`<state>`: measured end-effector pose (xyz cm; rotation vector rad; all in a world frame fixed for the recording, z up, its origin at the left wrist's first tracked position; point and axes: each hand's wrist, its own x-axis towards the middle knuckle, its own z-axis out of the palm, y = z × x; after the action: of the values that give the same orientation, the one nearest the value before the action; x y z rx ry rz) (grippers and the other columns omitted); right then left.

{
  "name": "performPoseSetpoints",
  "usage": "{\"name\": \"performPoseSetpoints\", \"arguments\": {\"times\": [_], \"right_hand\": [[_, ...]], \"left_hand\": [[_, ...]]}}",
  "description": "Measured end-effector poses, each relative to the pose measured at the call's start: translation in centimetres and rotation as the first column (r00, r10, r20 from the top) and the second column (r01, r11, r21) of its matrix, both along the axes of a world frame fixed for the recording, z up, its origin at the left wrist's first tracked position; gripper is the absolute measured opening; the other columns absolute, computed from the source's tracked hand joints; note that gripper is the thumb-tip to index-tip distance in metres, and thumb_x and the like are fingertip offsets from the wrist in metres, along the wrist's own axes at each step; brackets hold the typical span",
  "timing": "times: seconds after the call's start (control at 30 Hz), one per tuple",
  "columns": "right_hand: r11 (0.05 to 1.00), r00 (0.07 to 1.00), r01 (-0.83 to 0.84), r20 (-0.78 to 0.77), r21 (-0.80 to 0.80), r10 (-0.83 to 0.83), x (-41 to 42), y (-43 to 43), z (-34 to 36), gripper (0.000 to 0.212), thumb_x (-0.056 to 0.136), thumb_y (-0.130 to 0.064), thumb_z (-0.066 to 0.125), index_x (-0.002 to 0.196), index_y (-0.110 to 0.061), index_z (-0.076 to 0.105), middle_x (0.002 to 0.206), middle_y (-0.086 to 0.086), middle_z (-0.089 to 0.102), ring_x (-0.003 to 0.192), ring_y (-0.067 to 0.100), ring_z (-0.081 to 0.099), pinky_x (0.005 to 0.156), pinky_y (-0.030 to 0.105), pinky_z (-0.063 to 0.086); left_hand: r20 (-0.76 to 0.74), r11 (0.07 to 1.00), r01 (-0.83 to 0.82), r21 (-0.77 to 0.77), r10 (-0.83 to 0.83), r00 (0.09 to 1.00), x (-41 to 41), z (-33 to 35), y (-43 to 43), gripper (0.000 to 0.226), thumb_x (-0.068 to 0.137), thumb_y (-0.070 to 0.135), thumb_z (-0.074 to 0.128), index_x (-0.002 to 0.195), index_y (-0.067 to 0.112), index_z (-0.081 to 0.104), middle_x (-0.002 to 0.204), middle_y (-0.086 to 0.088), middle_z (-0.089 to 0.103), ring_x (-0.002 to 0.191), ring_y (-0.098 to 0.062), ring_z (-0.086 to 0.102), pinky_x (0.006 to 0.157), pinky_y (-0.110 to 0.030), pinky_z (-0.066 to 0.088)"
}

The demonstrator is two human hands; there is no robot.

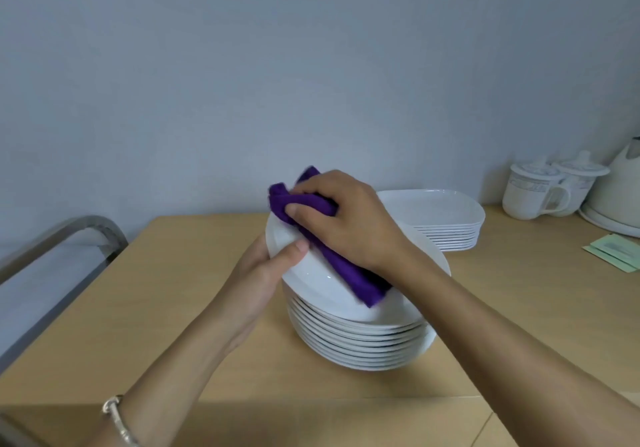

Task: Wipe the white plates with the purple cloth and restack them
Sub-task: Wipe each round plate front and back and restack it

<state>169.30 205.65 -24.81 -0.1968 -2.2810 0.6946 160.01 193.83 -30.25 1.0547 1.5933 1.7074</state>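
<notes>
Head view: left hand (266, 266) is gripping the tilted top plate (311, 273) over the near stack (360, 346); right hand (349, 221) is clamping the purple cloth (349, 273) on it; the square stack (446, 218) behind is possibly finished; bench (194, 294) work appears roughly midway.

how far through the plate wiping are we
In hand: the left hand holds one white plate tilted over the near stack while the right hand presses the purple cloth on it. Possibly done: the far stack behind, though nothing shows it was wiped. Left: probably the near stack underneath, plus restacking this plate.
</notes>
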Motion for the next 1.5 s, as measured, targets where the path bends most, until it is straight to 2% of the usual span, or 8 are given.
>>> {"name": "performPoseSetpoints", "arguments": {"times": [0.13, 0.43, 0.63, 0.87, 1.0, 1.2, 1.33, 1.5], "right_hand": [[0.999, 0.987, 0.006, 0.16, 0.051, -0.014, -4.7, 0.6, 1.8, 0.019, 0.088, -0.032, 0.061, 0.1, -0.022, 0.072, 0.095, -0.005, 0.067, 0.09, 0.011, 0.058, 0.081, 0.024, 0.045], [0.923, 0.909, 0.285, 0.378, -0.257, -0.175, -3.8, 9.8, 1.0, 0.022, 0.082, -0.041, 0.066, 0.095, -0.024, 0.069, 0.097, 0.001, 0.068, 0.09, 0.019, 0.062, 0.078, 0.03, 0.049], [0.795, 0.945, 0.304, 0.27, -0.524, -0.183, 3.3, 11.7, -1.9, 0.017, 0.086, -0.031, 0.067, 0.092, -0.015, 0.071, 0.091, 0.007, 0.073, 0.079, 0.02, 0.065, 0.079, 0.035, 0.052], [0.79, 0.936, 0.325, 0.059, -0.519, -0.346, 5.5, 9.8, -1.3, 0.012, 0.081, -0.041, 0.067, 0.079, -0.03, 0.069, 0.077, -0.011, 0.071, 0.079, 0.014, 0.068, 0.079, 0.036, 0.056], [0.783, 0.932, 0.24, -0.091, -0.575, -0.352, 5.3, 8.1, -0.4, 0.008, 0.082, -0.038, 0.067, 0.079, -0.031, 0.068, 0.078, -0.011, 0.071, 0.078, 0.013, 0.066, 0.076, 0.033, 0.053], [0.893, 0.961, 0.274, 0.128, -0.357, -0.244, 3.7, 4.7, -2.0, 0.007, 0.083, -0.038, 0.065, 0.082, -0.032, 0.068, 0.079, -0.017, 0.068, 0.075, 0.001, 0.063, 0.066, 0.017, 0.047], [0.916, 0.925, 0.299, 0.317, -0.267, -0.21, 2.8, 3.9, -3.5, 0.013, 0.083, -0.042, 0.063, 0.082, -0.029, 0.067, 0.076, -0.012, 0.067, 0.074, 0.005, 0.063, 0.065, 0.02, 0.047], [0.932, 0.866, 0.293, 0.474, -0.215, -0.163, 2.3, 3.5, -3.7, 0.013, 0.082, -0.041, 0.064, 0.088, -0.03, 0.068, 0.083, -0.012, 0.066, 0.078, 0.002, 0.06, 0.065, 0.017, 0.043]], "left_hand": [[-0.019, 1.0, -0.003, 0.012, 0.004, 1.0, -0.2, -0.1, 0.0, 0.048, 0.084, 0.029, 0.058, 0.13, 0.016, 0.06, 0.122, 0.001, 0.07, 0.119, -0.014, 0.062, 0.102, -0.033, 0.045], [0.06, 0.997, -0.026, 0.07, 0.021, 0.998, 0.2, -0.6, 0.1, 0.049, 0.08, 0.034, 0.061, 0.127, 0.017, 0.062, 0.118, 0.004, 0.072, 0.114, -0.01, 0.065, 0.089, -0.019, 0.052], [0.047, 0.988, -0.039, 0.15, 0.032, 0.998, 1.5, 1.1, 0.2, 0.04, 0.08, 0.029, 0.063, 0.117, 0.014, 0.066, 0.109, 0.002, 0.075, 0.103, -0.01, 0.069, 0.078, -0.015, 0.052], [0.376, 0.952, -0.002, 0.307, -0.12, 0.919, 4.4, 4.5, 1.0, 0.037, 0.077, 0.012, 0.064, 0.114, 0.005, 0.066, 0.103, -0.01, 0.075, 0.094, -0.019, 0.072, 0.08, -0.029, 0.06], [0.378, 0.913, -0.096, 0.396, -0.067, 0.923, 3.4, 6.9, -0.1, 0.048, 0.077, 0.015, 0.058, 0.123, 0.003, 0.062, 0.111, -0.012, 0.073, 0.1, -0.022, 0.071, 0.087, -0.034, 0.058], [-0.022, 0.887, -0.199, 0.417, 0.229, 0.973, 0.4, 8.4, -2.2, 0.028, 0.086, 0.011, 0.062, 0.11, 0.026, 0.064, 0.104, 0.011, 0.074, 0.104, -0.009, 0.068, 0.086, -0.025, 0.056], [-0.521, 0.891, -0.375, 0.256, 0.454, 0.723, -2.2, 7.2, -2.2, 0.015, 0.094, 0.017, 0.06, 0.103, 0.028, 0.057, 0.086, 0.015, 0.062, 0.078, 0.003, 0.058, 0.07, -0.016, 0.045], [-0.869, 0.876, -0.481, 0.017, 0.251, 0.427, -5.5, 2.8, -1.1, 0.017, 0.099, 0.017, 0.051, 0.115, 0.013, 0.054, 0.074, -0.011, 0.058, 0.072, -0.038, 0.057, 0.062, -0.038, 0.041]]}}
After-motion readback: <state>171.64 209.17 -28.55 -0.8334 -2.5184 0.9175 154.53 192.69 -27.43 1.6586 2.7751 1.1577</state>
